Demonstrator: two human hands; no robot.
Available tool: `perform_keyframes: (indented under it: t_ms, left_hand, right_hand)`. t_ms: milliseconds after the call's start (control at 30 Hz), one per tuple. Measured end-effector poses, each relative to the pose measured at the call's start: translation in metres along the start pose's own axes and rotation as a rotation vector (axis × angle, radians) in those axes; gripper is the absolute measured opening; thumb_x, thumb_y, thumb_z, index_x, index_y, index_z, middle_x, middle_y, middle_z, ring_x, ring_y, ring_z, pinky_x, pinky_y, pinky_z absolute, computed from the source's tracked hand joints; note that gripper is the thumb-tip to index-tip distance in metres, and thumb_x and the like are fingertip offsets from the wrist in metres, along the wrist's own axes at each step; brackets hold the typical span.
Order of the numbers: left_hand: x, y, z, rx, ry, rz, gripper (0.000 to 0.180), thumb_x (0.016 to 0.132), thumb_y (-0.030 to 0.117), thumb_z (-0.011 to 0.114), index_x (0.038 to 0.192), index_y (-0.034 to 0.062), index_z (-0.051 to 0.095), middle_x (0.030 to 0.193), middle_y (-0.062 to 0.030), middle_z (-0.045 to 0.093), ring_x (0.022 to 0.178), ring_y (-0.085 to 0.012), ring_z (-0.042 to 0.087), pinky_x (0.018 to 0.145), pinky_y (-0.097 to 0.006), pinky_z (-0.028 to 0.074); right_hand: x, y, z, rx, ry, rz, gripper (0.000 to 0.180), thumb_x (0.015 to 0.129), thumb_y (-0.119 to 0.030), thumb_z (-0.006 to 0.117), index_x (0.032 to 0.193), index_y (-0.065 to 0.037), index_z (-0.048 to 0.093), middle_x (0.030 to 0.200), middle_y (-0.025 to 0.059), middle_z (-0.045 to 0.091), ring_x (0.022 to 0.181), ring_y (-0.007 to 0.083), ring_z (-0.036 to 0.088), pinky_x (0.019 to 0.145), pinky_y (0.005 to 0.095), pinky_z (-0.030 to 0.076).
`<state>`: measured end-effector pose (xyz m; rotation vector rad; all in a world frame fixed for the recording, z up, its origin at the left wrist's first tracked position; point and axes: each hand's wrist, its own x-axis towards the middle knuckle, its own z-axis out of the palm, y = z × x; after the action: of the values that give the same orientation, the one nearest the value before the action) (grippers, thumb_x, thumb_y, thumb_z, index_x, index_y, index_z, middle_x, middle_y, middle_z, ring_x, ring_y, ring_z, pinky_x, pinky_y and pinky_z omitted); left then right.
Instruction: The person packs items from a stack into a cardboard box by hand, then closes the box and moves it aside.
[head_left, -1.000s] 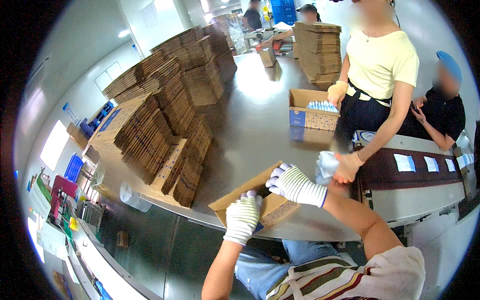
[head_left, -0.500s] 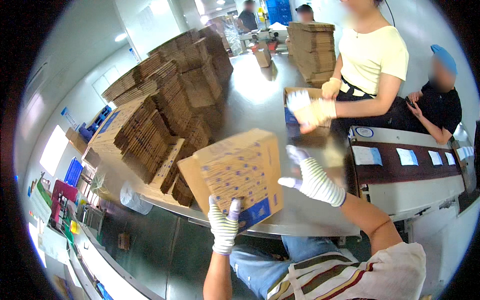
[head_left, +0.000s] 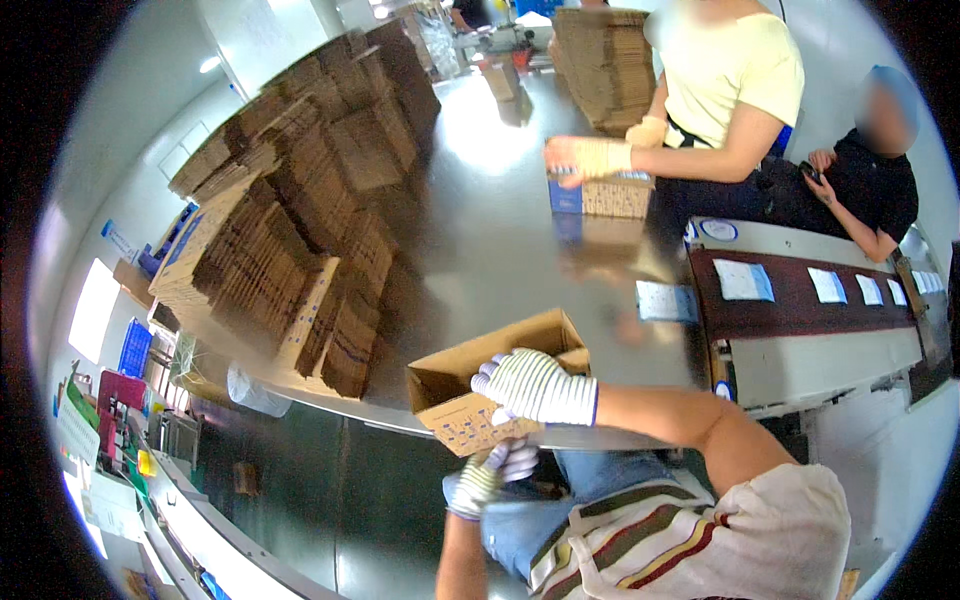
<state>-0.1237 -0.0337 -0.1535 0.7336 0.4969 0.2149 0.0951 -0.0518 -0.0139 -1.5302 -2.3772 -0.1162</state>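
An open-topped cardboard box (head_left: 465,420) with a blue printed pattern sits tilted at the near edge of the metal table. Over its near wall, my right hand (head_left: 545,388) in a striped knit glove grips the rim, thumb on the outside and fingers toward the inside. My left hand (head_left: 484,482), gloved alike, is at the box's lower near edge. Its fingers are bent and slightly smeared, and whether they hold the box is unclear. The inside of the box is partly hidden by my right hand.
Stacks of flattened cartons (head_left: 245,270) fill the table's left side; another stack (head_left: 605,70) stands at the back. A co-worker in yellow (head_left: 730,90) handles a printed box (head_left: 612,197). White-blue packets (head_left: 742,281) lie on a conveyor (head_left: 790,305), one packet (head_left: 665,301) at its end. Another person sits right.
The box has opened out and come down to the table edge. My right hand moved left onto its wall; my left hand moved lower and right. The co-worker's hands moved onto their box.
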Motion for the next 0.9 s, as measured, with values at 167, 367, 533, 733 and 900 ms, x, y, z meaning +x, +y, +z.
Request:
perform_keyframes:
  t_ms: [167, 367, 533, 733, 900]
  left_hand:
    - [-0.081, 0.103, 0.032, 1.644, 0.945, 0.547, 0.058, 0.069, 0.013, 0.077, 0.120, 0.0030, 0.052, 0.112, -0.0188, 0.061, 0.102, -0.0357, 0.059, 0.090, -0.042, 0.047]
    - [-0.042, 0.132, 0.090, 2.371, 0.140, 0.783, 0.055, 0.072, 0.045, 0.067, 0.106, 0.0038, 0.059, 0.123, -0.0121, 0.055, 0.129, -0.0357, 0.038, 0.108, -0.053, 0.026]
    - [-0.015, 0.107, 0.098, 2.341, 0.045, 0.871, 0.042, 0.073, 0.035, 0.068, 0.100, 0.0037, 0.062, 0.085, -0.0114, 0.065, 0.096, -0.0289, 0.062, 0.107, -0.047, 0.031]
    - [-0.006, 0.100, 0.131, 2.233, 0.297, 0.701, 0.067, 0.079, 0.045, 0.063, 0.128, 0.0026, 0.047, 0.059, -0.0080, 0.061, 0.060, -0.0261, 0.062, 0.095, -0.042, 0.041]
    - [-0.006, 0.090, 0.132, 2.266, 0.324, 0.595, 0.073, 0.078, 0.047, 0.063, 0.135, 0.0076, 0.043, 0.064, -0.0095, 0.063, 0.055, -0.0253, 0.060, 0.065, -0.035, 0.049]
  right_hand:
    - [-0.026, 0.021, 0.012, -0.041, 0.081, -0.266, 0.048, 0.079, -0.053, 0.054, 0.091, -0.007, 0.060, 0.087, 0.0077, 0.058, 0.082, 0.0254, 0.058, 0.069, 0.0387, 0.048]
    - [0.000, 0.058, -0.008, 0.091, 0.101, -0.270, 0.037, 0.079, -0.043, 0.060, 0.065, -0.009, 0.055, 0.066, 0.0054, 0.049, 0.073, 0.0257, 0.049, 0.076, 0.0394, 0.042]
    - [-0.001, 0.057, 0.011, 0.227, 0.396, 0.064, 0.020, 0.083, -0.024, 0.056, 0.086, -0.005, 0.064, 0.119, 0.0127, 0.054, 0.120, 0.0315, 0.042, 0.105, 0.0436, 0.031]
    - [0.001, 0.050, 0.024, 0.420, 0.408, 0.148, 0.020, 0.089, -0.022, 0.051, 0.094, -0.006, 0.062, 0.130, 0.0138, 0.048, 0.130, 0.0331, 0.033, 0.110, 0.0451, 0.026]
    - [-0.016, 0.046, 0.020, 0.429, 0.541, 0.244, 0.035, 0.089, -0.029, 0.055, 0.116, -0.007, 0.051, 0.129, 0.0170, 0.046, 0.123, 0.0355, 0.042, 0.103, 0.0455, 0.035]
